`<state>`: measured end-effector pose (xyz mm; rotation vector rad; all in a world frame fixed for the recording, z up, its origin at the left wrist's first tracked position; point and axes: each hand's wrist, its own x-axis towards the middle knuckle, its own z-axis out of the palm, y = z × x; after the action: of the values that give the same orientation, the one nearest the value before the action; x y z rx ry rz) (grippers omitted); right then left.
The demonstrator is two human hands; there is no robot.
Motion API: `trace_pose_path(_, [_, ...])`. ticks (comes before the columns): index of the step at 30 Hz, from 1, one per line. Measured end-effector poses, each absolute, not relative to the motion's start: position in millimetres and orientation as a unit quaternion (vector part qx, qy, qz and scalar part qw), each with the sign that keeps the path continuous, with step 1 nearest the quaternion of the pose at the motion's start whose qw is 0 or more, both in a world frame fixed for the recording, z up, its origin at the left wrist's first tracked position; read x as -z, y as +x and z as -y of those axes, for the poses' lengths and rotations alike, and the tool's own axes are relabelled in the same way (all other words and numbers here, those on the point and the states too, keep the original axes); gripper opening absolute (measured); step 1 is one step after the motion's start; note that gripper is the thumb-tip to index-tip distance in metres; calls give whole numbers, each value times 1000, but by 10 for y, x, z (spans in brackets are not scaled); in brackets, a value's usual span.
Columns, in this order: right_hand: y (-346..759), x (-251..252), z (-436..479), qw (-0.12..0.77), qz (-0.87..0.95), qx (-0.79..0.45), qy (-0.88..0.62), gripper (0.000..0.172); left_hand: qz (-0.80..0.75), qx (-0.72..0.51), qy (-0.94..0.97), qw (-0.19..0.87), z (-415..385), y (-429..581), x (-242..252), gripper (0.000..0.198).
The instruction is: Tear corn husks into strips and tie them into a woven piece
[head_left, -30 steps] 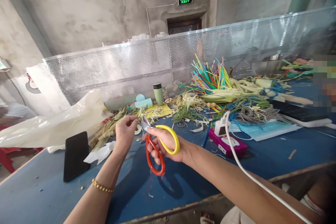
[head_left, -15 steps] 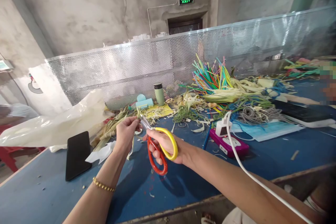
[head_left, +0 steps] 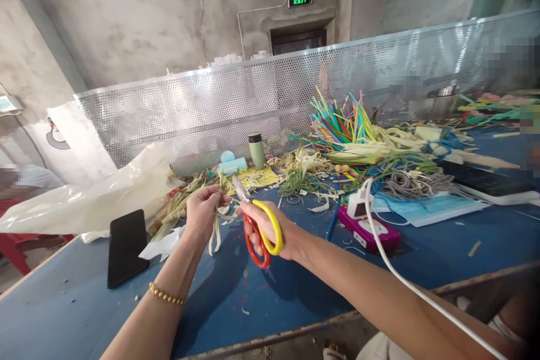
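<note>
My left hand (head_left: 205,206) pinches a pale green husk piece (head_left: 221,180), whose long strip (head_left: 216,236) dangles below the fingers. My right hand (head_left: 264,230) is wrapped round a pair of scissors (head_left: 270,229) with one yellow and one red handle. The scissor blades (head_left: 240,188) point up and left, close together, a little right of the husk piece and apart from it. Behind my left hand lies a heap of dry husks (head_left: 177,211). Scraps of husk lie on a yellow sheet (head_left: 255,180) beyond the blades.
A black phone (head_left: 126,248) and a white paper scrap (head_left: 162,244) lie at left. A green bottle (head_left: 256,151) stands behind. To the right are colourful pipe cleaners (head_left: 341,121), grey cord (head_left: 415,181), a purple power block (head_left: 369,229) with a white cable, and a blue mask (head_left: 434,211).
The scissors have moved slightly right, away from the husk piece, and their handles have come closer together. The strip under my left hand now hangs in fuller view.
</note>
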<state>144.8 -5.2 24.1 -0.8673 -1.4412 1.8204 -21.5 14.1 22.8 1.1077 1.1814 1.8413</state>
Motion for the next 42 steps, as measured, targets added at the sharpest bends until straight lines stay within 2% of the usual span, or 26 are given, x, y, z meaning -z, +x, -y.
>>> trace_pose_path(3, [1516, -266, -22, 349, 566, -678, -313, 37, -441, -709, 429, 346, -132, -217, -245, 30])
trace_pose_path(6, [1587, -298, -57, 317, 599, -677, -288, 39, -436, -710, 429, 349, -124, -226, -256, 27])
trace_pose_path(14, [1598, -301, 68, 271, 642, -680, -229, 35, -406, -726, 364, 420, -111, -312, -306, 22])
trace_pose_path(19, [1585, -272, 79, 257, 639, -693, -214, 30, -395, -734, 353, 425, -122, -338, -333, 20])
trace_pose_path(24, [1573, -252, 75, 253, 631, -700, -219, 29, -383, -727, 361, 442, -122, -328, -349, 18])
trace_pose_path(30, [1577, -283, 86, 261, 639, -685, -235, 36, -379, -703, 389, 459, -109, -300, -343, 16])
trace_pose_path(42, [1557, -332, 145, 282, 656, -646, -268, 30, -363, -686, 429, 462, -98, -255, -297, 13])
